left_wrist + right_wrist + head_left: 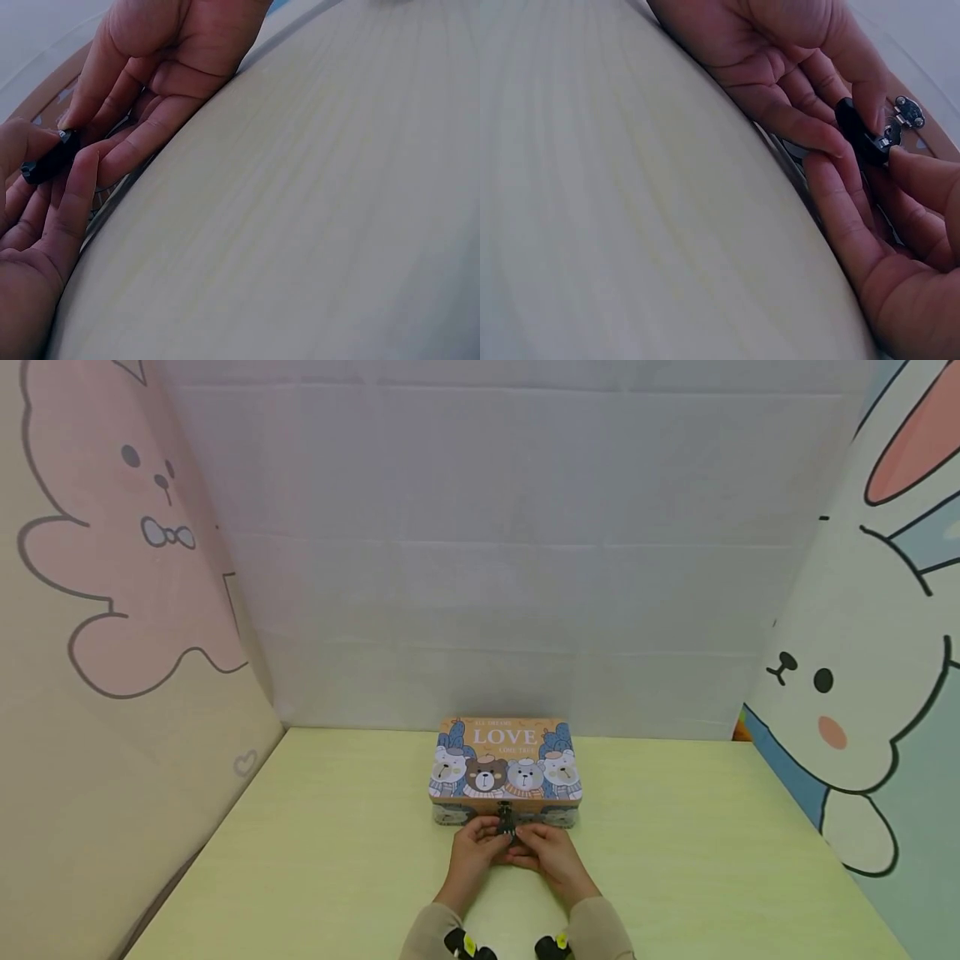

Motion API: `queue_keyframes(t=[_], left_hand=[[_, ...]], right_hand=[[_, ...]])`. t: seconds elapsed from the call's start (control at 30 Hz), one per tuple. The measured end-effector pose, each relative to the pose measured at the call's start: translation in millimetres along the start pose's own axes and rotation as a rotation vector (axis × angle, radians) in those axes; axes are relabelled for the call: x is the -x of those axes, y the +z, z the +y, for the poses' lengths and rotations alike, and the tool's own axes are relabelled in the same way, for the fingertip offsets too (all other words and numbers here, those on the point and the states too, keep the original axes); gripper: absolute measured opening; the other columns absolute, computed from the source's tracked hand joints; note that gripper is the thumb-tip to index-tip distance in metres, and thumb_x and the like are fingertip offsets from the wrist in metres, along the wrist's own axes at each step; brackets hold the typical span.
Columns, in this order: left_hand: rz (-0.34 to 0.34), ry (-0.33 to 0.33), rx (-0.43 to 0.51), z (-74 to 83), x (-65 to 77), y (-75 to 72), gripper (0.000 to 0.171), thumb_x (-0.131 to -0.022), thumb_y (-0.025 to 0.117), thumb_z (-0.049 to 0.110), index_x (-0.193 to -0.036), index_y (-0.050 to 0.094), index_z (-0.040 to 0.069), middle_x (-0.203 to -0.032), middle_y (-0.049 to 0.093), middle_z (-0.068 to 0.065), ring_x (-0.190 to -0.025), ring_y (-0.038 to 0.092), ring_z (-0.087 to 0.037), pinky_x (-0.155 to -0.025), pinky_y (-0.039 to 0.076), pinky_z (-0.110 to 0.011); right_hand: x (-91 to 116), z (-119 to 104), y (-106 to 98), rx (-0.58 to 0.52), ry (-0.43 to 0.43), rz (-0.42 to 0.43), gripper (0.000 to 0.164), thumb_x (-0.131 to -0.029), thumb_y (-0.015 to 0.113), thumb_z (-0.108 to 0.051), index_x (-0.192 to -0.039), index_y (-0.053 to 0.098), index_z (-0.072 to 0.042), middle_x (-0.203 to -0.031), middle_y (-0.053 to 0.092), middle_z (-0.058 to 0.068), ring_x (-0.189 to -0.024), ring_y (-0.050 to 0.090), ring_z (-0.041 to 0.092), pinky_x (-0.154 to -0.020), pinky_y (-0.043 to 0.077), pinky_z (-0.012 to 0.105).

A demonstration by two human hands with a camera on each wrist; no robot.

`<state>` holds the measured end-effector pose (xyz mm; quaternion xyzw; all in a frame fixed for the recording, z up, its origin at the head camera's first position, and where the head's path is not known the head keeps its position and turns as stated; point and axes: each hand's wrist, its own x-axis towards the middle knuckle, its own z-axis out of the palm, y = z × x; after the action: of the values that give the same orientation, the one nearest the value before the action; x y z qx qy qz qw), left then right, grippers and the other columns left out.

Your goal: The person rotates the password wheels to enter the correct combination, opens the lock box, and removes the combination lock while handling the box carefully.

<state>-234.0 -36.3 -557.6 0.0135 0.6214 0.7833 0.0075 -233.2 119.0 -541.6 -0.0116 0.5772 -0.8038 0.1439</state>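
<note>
A tin box (506, 764) with cartoon bears and the word LOVE on its lid lies closed on the table, its front facing me. At the middle of that front is a small metal latch (910, 111). Just below it, a small black padlock (864, 133) sits between my two hands. My left hand (474, 856) pinches the padlock from the left, thumb on top and fingers beneath. From the right, my right hand (555, 856) pinches its other end with the thumb. The fingers of both hands meet under the padlock and partly hide it.
The pale yellow table (337, 843) extends around the box. A white sheet (495, 568) hangs behind it, and cartoon-printed panels stand at the left (135, 610) and right (840, 693). Dark wrist devices (552, 947) sit at both sleeves.
</note>
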Motion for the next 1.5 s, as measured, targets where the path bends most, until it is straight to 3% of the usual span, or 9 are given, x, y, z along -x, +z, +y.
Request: queue_keyframes(t=[0.27, 0.5, 0.8, 0.93, 1.2, 1.5], left_hand=[[0.033, -0.025, 0.025, 4.7, 0.8, 3.4, 0.028, -0.084, 0.068, -0.011, -0.110, 0.060, -0.017, -0.087, 0.068, -0.010, -0.067, 0.065, -0.013, -0.061, 0.061, -0.026], [0.046, -0.001, 0.030, 28.7, 14.9, 10.4, 0.024, -0.084, 0.066, -0.012, -0.105, 0.060, -0.020, -0.082, 0.068, -0.012, -0.063, 0.066, -0.015, -0.061, 0.062, -0.029], [0.068, 0.012, -0.008, 32.3, 16.5, 12.6, 0.023, -0.084, 0.069, -0.009, -0.104, 0.062, -0.019, -0.084, 0.070, -0.015, -0.064, 0.067, -0.016, -0.060, 0.062, -0.028], [0.061, 0.013, -0.015, 30.3, 13.5, 11.8, 0.023, -0.085, 0.069, -0.009, -0.104, 0.061, -0.020, -0.084, 0.070, -0.015, -0.064, 0.067, -0.016, -0.060, 0.062, -0.028], [0.072, 0.000, -0.025, 4.5, -0.5, 5.9, 0.022, -0.086, 0.069, -0.008, -0.105, 0.062, -0.017, -0.085, 0.070, -0.014, -0.064, 0.067, -0.014, -0.057, 0.061, -0.026], [0.057, 0.002, -0.029, 2.2, -1.3, 2.0, 0.029, -0.079, 0.066, -0.014, -0.106, 0.060, -0.022, -0.087, 0.069, -0.014, -0.069, 0.065, -0.013, -0.060, 0.062, -0.030]], right_hand=[[0, 1, -1, -0.001, -0.004, -0.001, 0.022, -0.102, 0.050, 0.001, -0.112, 0.060, 0.018, -0.085, 0.068, 0.007, -0.074, 0.069, 0.014, -0.073, 0.062, 0.027], [2, -1, 0, -0.009, -0.002, 0.007, 0.022, -0.102, 0.051, 0.000, -0.113, 0.061, 0.017, -0.086, 0.068, 0.008, -0.075, 0.069, 0.015, -0.075, 0.062, 0.029], [1, -2, 0, -0.006, -0.012, 0.001, 0.020, -0.102, 0.050, 0.001, -0.110, 0.062, 0.015, -0.084, 0.067, 0.008, -0.075, 0.069, 0.015, -0.075, 0.062, 0.028], [-1, -2, 1, 0.000, -0.016, 0.007, 0.020, -0.102, 0.050, 0.001, -0.109, 0.062, 0.015, -0.083, 0.067, 0.008, -0.074, 0.069, 0.015, -0.074, 0.062, 0.028], [0, -2, 1, 0.002, -0.014, 0.004, 0.019, -0.102, 0.050, 0.000, -0.107, 0.063, 0.013, -0.083, 0.067, 0.008, -0.074, 0.069, 0.015, -0.074, 0.062, 0.028], [0, -2, 1, 0.001, -0.014, 0.010, 0.018, -0.102, 0.051, 0.000, -0.105, 0.064, 0.012, -0.082, 0.067, 0.008, -0.073, 0.069, 0.015, -0.073, 0.062, 0.028]])
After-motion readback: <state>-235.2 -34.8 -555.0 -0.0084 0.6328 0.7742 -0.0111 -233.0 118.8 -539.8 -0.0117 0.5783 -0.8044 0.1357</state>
